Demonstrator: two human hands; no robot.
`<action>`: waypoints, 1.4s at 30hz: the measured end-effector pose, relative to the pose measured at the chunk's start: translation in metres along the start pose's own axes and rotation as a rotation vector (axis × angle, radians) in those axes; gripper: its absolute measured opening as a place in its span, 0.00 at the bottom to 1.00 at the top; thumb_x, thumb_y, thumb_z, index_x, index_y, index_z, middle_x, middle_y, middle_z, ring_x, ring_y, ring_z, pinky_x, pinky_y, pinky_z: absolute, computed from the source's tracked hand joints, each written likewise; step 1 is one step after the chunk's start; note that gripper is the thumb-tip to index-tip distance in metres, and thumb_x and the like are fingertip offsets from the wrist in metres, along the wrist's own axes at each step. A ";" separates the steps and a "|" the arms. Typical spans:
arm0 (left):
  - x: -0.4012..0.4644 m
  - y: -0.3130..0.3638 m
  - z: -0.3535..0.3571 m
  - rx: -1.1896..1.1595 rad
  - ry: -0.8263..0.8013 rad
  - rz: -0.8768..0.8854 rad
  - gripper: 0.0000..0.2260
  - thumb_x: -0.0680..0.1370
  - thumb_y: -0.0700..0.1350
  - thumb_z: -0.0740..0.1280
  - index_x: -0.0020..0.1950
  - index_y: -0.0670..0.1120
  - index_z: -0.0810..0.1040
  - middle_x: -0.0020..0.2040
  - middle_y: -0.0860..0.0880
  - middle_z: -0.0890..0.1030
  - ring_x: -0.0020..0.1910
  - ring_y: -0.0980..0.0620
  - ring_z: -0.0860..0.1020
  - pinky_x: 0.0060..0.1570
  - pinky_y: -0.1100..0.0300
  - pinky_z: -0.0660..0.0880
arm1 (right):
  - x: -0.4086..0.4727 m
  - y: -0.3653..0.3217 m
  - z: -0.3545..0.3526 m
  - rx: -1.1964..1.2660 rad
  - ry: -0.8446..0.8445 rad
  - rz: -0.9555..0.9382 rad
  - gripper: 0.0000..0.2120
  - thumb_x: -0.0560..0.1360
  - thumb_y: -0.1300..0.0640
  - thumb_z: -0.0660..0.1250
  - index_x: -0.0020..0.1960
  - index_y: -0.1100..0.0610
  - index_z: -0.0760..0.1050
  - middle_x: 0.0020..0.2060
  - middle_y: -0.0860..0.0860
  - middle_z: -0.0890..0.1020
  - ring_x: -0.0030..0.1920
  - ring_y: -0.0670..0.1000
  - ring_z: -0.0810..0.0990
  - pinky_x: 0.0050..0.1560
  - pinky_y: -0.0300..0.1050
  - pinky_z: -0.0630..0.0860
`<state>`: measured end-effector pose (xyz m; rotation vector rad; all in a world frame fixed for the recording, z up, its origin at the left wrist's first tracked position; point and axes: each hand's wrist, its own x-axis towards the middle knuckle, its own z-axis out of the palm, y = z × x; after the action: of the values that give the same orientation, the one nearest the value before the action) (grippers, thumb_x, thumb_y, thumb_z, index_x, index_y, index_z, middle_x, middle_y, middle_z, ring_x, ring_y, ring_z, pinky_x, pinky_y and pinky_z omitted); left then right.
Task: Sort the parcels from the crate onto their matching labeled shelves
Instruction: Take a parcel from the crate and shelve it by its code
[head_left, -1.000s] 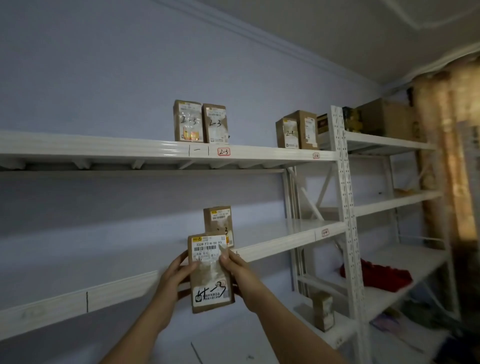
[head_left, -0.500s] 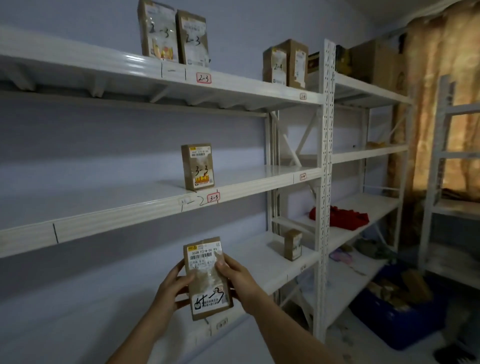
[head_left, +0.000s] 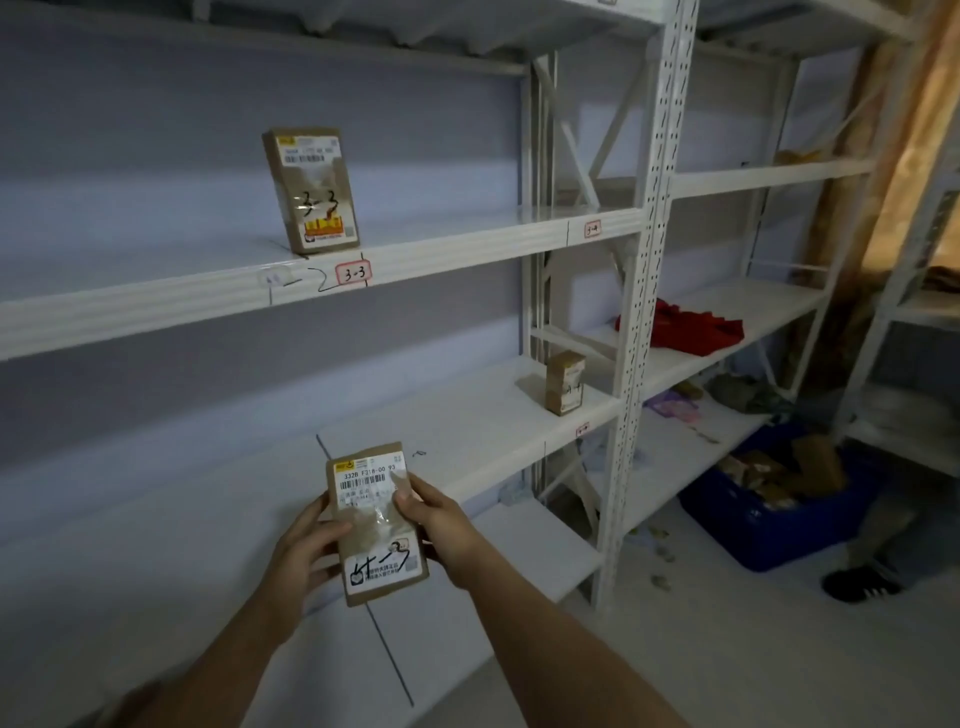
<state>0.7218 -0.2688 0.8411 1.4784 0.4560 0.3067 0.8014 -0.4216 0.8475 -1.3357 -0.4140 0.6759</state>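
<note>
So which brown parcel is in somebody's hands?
The parcel with "4-3" handwritten low on it, gripped by the left hand and right hand. The "3-3" parcel and the small parcel stand on shelves.

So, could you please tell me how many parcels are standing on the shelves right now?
2. One marked 3-3 stands on the upper shelf by its 3-3 label; a smaller one stands on the lower shelf near the post. Others may sit out of view.
</note>
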 end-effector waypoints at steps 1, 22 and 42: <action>0.002 -0.003 0.010 0.004 0.001 -0.008 0.15 0.77 0.39 0.63 0.59 0.54 0.77 0.52 0.47 0.82 0.50 0.44 0.80 0.43 0.53 0.76 | -0.002 0.001 -0.011 0.010 -0.005 0.005 0.13 0.79 0.57 0.61 0.63 0.49 0.73 0.49 0.49 0.82 0.43 0.46 0.82 0.39 0.37 0.78; 0.040 0.039 0.122 0.116 0.105 0.116 0.15 0.74 0.34 0.67 0.56 0.49 0.75 0.47 0.55 0.80 0.44 0.56 0.79 0.35 0.65 0.76 | 0.046 -0.036 -0.128 -0.017 -0.044 -0.041 0.22 0.78 0.55 0.64 0.71 0.49 0.68 0.58 0.50 0.79 0.59 0.51 0.77 0.63 0.50 0.69; 0.168 -0.048 0.018 0.054 0.201 0.082 0.22 0.62 0.40 0.76 0.51 0.51 0.72 0.52 0.51 0.81 0.54 0.49 0.80 0.49 0.54 0.78 | 0.192 0.019 -0.071 -0.136 -0.022 0.048 0.18 0.76 0.67 0.63 0.65 0.58 0.72 0.52 0.55 0.80 0.45 0.47 0.80 0.33 0.32 0.77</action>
<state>0.8743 -0.2103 0.7765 1.5278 0.5684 0.5142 0.9851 -0.3464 0.7953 -1.4716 -0.4535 0.7125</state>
